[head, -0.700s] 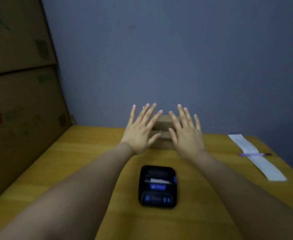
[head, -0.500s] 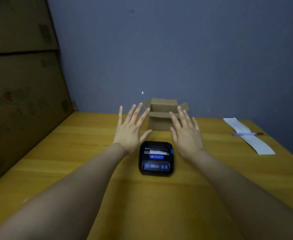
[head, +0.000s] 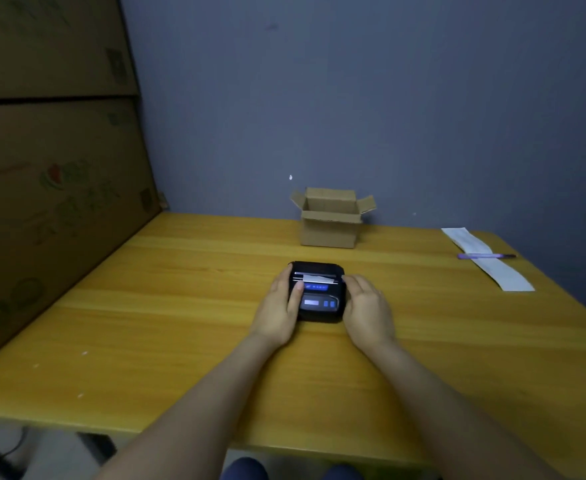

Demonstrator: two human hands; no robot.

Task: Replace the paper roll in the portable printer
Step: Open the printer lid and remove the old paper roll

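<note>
A small black portable printer [head: 319,299] lies flat on the yellow wooden table [head: 180,306], its lid shut and a short white paper strip [head: 317,279] sticking out of the slot. My left hand [head: 279,311] grips its left side, thumb resting on top. Against the printer's right side, my right hand [head: 366,308] curls its fingers around the edge. No loose paper roll is in sight.
An open small cardboard box [head: 331,218] stands behind the printer near the wall; its inside is hidden. A long white paper strip [head: 488,259] with a purple pen [head: 485,256] across it lies at the back right. Large cardboard boxes [head: 52,188] line the left side.
Both hands dropped from hovering with spread fingers above the table and closed around the sides of the printer. The view tilted so more of the table shows.
</note>
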